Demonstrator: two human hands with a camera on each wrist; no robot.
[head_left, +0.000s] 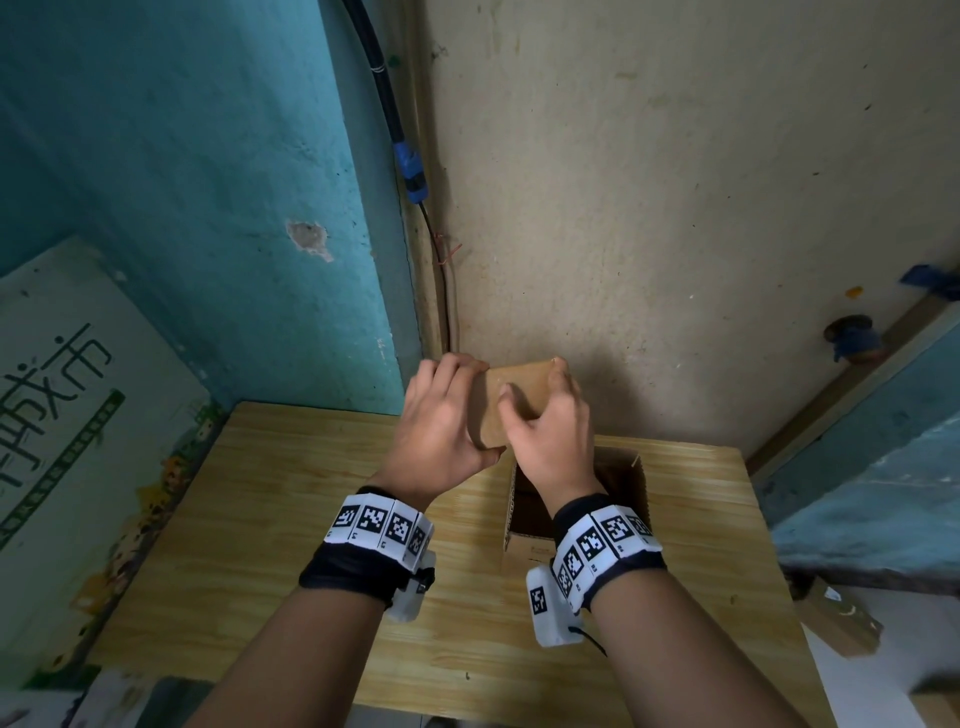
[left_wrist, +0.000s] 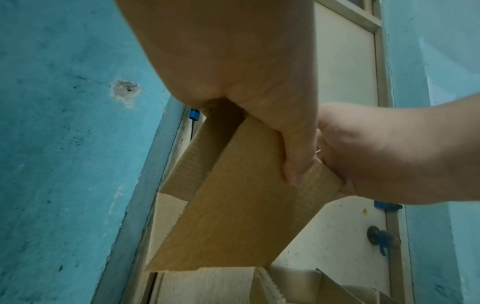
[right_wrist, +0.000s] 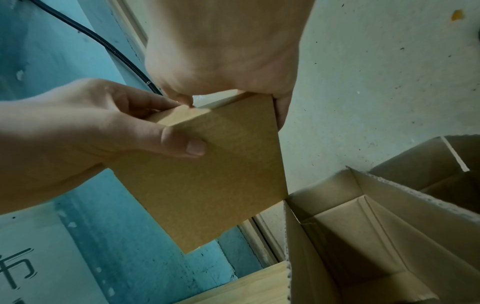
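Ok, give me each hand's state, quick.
Left hand: holding the cardboard.
Right hand: holding the same cardboard.

Both bare arms reach forward and angle inward, the left forearm (head_left: 291, 660) and the right forearm (head_left: 691, 654) bringing the hands close together at chest height. Each wrist wears a marker band (head_left: 379, 527) over a dark cuff. The left hand (head_left: 441, 421) grips the left side of a cardboard piece (head_left: 519, 384), fingers curled over its far edge, its thumb (right_wrist: 187, 144) pressed flat on the near face. The right hand (head_left: 550, 436) pinches the right side, fingers hooked over the top edge, thumb bent against the near face. Both palms face away from the person
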